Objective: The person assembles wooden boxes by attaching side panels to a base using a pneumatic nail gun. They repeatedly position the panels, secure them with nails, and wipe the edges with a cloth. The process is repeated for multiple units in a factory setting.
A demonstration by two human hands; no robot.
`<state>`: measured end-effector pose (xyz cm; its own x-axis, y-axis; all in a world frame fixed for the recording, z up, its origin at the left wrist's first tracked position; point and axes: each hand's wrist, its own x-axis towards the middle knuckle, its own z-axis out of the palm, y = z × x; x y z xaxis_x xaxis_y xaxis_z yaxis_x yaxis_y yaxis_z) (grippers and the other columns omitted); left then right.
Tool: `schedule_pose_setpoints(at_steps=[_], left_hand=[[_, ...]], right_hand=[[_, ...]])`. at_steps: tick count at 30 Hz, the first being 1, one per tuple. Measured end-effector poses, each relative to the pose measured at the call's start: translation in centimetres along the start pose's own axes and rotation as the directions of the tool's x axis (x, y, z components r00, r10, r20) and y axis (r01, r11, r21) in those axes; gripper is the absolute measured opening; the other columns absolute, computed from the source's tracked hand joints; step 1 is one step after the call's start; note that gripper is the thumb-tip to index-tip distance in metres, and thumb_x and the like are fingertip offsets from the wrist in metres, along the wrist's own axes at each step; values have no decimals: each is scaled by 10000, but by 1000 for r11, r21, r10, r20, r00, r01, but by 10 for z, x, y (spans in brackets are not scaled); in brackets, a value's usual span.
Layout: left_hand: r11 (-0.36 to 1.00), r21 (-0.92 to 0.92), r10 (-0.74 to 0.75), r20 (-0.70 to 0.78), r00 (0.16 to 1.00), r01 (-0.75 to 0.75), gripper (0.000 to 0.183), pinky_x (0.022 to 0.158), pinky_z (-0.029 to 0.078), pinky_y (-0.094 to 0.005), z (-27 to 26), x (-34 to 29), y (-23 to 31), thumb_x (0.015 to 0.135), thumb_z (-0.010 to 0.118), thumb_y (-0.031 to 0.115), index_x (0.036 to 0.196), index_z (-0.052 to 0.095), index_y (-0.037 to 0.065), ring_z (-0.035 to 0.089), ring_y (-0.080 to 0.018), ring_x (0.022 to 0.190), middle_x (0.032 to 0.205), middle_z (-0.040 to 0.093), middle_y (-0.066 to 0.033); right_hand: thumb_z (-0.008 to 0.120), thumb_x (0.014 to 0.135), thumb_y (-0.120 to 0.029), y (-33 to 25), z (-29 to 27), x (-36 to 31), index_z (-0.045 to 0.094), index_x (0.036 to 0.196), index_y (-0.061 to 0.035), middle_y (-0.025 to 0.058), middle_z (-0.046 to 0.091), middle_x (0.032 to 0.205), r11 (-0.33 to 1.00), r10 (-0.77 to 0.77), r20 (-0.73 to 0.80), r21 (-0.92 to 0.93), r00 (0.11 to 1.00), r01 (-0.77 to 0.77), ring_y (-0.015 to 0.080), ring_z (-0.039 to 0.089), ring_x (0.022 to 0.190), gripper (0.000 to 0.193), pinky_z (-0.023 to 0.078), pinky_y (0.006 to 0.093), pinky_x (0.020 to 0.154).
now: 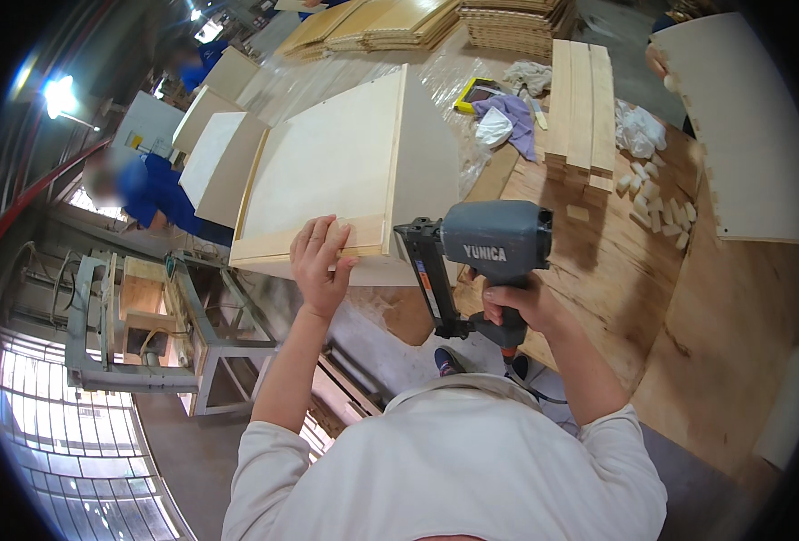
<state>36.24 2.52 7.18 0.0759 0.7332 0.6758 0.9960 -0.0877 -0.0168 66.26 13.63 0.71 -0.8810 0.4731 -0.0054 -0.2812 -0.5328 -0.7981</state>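
A pale wooden box (pixel 327 149) stands in front of me, with a wooden strip (pixel 273 245) along its near edge. My left hand (pixel 321 257) presses on this strip, fingers over its top and thumb lower down. Whether a small piece lies under the fingertips, I cannot make out. My right hand (pixel 528 302) is wrapped round the handle of a dark grey pneumatic nail gun (pixel 494 236). The gun's nose is at the box's near right corner; whether it touches the wood is unclear. An air hose hangs from the handle.
A plywood tabletop (pixel 589 307) bears stacked wooden strips (pixel 580 113), small wooden blocks (pixel 656 203) and a purple cloth (pixel 518 126). A person's hand holds a large pale panel (pixel 747 135) at right. Another person in blue (pixel 160 194) works at left, above a metal frame machine (pixel 147 334).
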Motion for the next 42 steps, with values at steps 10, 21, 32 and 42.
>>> schedule_pose_setpoints(at_steps=[10,21,32,42], left_hand=[[994,40,-108,74,991,105,330,897,409,-433,55,73,57,877,604,312,1147,646,127,557,-320,1043,1141,624,-120],[983,131,117,81,990,-127,328,905,432,-418,51,76,54,907,576,210,1233,601,183,562,-298,1059,1200,604,-119],[982,124,136,51,989,-141,332,883,443,-415,57,76,51,895,594,209,1226,602,191,572,-302,1045,1190,611,-116],[993,120,-10,227,974,-18,342,869,438,-445,79,116,55,911,547,261,1246,575,194,567,-316,1033,1235,574,-119]], right_hand=[[592,826,-81,22,9,-31,561,790,-10,64,561,649,900,-414,-360,-25,836,435,160,564,589,86,479,316,632],[626,863,-68,67,29,5,581,876,-19,50,580,701,855,-506,-516,-191,691,483,138,570,620,68,470,284,587],[630,870,-84,72,28,19,580,905,-36,34,577,707,823,-563,-483,-250,671,511,118,564,634,78,463,278,556],[620,836,-73,58,26,31,561,875,-19,49,565,657,810,-561,-542,-203,626,550,148,567,609,89,480,312,590]])
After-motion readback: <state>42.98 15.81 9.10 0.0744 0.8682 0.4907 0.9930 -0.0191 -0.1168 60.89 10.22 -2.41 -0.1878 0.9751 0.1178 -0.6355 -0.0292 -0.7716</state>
